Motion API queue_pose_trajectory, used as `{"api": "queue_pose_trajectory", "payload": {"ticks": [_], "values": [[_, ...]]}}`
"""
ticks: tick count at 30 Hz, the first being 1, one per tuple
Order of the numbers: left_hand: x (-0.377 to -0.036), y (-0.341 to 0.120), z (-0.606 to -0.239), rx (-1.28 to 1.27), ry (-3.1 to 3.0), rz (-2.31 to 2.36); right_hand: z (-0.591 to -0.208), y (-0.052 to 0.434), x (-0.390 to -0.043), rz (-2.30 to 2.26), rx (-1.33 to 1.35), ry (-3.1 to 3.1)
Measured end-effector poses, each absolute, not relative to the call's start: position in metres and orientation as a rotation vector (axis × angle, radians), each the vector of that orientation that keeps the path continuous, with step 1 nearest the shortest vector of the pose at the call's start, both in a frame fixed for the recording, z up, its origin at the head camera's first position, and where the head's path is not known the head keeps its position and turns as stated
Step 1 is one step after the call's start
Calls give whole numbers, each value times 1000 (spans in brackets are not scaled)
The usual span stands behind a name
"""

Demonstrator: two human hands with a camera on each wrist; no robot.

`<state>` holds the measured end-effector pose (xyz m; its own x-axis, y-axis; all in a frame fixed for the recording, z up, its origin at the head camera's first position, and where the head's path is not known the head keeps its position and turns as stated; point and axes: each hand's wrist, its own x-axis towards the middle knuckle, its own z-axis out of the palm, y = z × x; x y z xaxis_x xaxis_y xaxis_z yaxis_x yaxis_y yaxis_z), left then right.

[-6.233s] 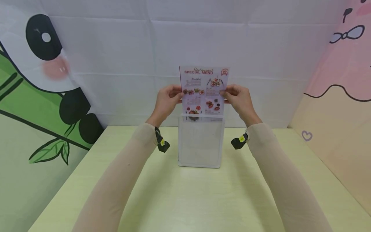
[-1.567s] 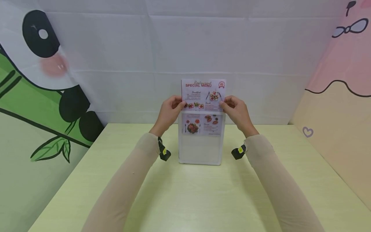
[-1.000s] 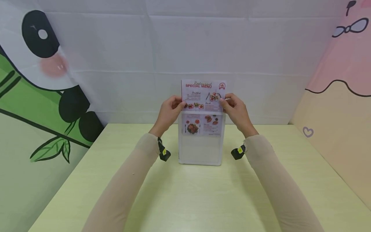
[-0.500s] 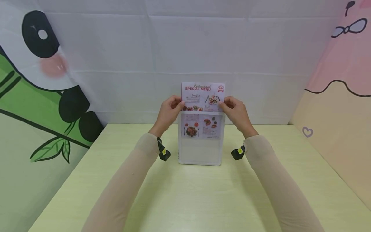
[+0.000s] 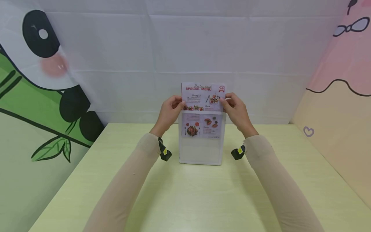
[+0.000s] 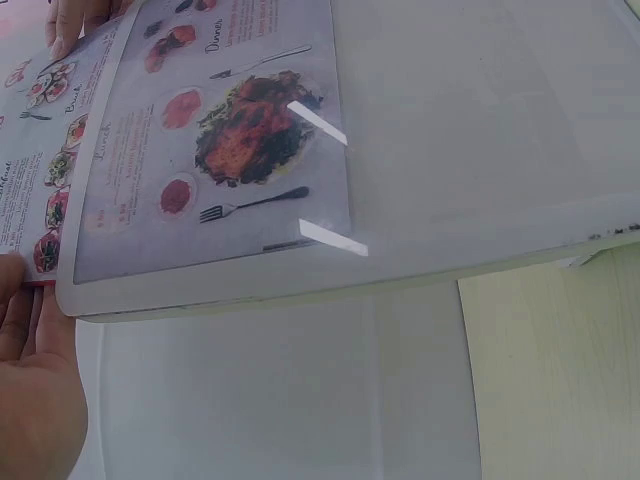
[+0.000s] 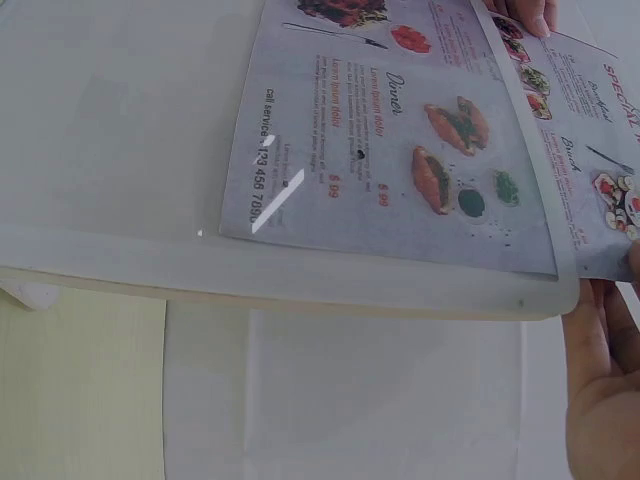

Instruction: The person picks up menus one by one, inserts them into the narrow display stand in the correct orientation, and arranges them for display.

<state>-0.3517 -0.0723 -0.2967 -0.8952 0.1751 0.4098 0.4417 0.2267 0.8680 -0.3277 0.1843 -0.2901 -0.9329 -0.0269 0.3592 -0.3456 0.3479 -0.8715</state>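
Note:
A printed restaurant menu stands upright, its lower half inside a clear, white-edged sign holder on the table. Its upper half, with the red title, sticks out above the holder's top edge. My left hand pinches the menu's left edge between thumb and fingers, just above the holder. At the right edge, my right hand pinches it likewise. Through the clear front, the left wrist view shows the menu's plate of food. Below the menu's bottom edge the holder's inside is bare in the right wrist view.
The pale wooden table extends toward me and to both sides. Behind the holder hangs a white cloth backdrop. Cartoon-printed panels flank the table, with a green one at left and a pink and peach one at right.
Over the past several seconds the menu has slid down, from barely entering the holder to about half inside. Both hands have come down with it. In the last half second little has moved.

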Motion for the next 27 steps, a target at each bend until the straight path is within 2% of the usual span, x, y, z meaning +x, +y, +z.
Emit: {"api": "queue_pose_trajectory", "payload": {"ticks": [27], "values": [[-354,-72,-297,-578,-2262,-1750,-290,186,-326,1541,326,-2389]]}}
